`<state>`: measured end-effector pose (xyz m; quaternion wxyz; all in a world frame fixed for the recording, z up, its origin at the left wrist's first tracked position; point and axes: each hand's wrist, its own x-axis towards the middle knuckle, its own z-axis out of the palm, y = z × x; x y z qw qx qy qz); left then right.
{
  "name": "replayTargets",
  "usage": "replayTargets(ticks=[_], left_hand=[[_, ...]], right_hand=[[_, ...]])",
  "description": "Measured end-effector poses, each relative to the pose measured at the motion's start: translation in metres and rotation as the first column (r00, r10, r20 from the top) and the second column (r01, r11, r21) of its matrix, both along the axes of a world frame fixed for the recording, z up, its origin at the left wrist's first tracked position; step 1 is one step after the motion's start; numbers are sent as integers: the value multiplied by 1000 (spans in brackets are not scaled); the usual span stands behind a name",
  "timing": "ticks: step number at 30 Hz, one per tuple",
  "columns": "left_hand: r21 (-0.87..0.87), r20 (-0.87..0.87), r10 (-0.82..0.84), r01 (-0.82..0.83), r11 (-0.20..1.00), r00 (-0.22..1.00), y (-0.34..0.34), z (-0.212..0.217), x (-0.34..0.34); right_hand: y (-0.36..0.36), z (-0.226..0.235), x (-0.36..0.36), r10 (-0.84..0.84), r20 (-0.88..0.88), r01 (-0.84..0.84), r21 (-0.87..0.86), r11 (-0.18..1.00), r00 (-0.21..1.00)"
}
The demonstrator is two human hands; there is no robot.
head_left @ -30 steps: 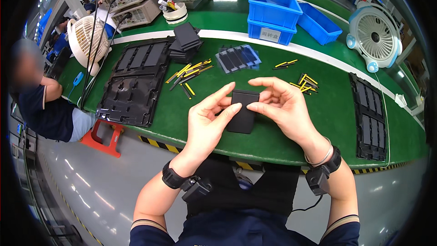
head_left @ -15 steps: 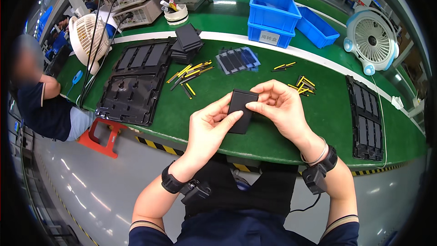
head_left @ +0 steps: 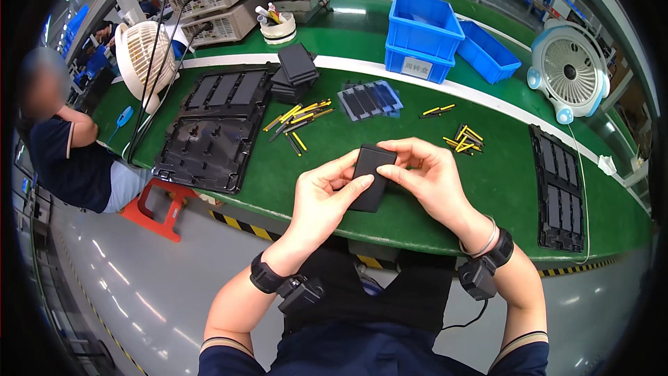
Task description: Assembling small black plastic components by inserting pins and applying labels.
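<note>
Head view: both hands are gripping a small black rectangular case (head_left: 370, 175) just above the green surface (head_left: 278, 174) — left hand (head_left: 325, 198) pinching its lower edge, right hand (head_left: 426, 174) its top. Yellow-and-black sticks (head_left: 299, 117) and a black tray (head_left: 216, 125) are lying beyond, nothing blocking.

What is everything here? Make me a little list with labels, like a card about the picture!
left hand: holds the flat black block from its left side
right hand: pinches the block's top right edge
table: green
near the hands: yellow and black sticks
far side: blue bins, two white fans
left of the hands: big black tray
</note>
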<state>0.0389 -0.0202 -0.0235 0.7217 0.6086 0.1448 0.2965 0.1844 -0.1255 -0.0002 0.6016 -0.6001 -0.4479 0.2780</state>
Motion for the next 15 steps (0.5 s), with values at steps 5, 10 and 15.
replayTargets(ticks=[5,10,15], left_hand=[[-1,-2,-25,25,1000,1000,1,2,0],[-15,19,-20,20,1000,1000,-1,2,2],[-27,53,14,-13,1000,999,-2,-1,1]], right_hand=[[-1,4,0,-4,177,7,-17,1000,984],[-3,7,1,22,144,-22,0,1000,989],[-5,9,-4,7,6,-7,18,1000,1000]])
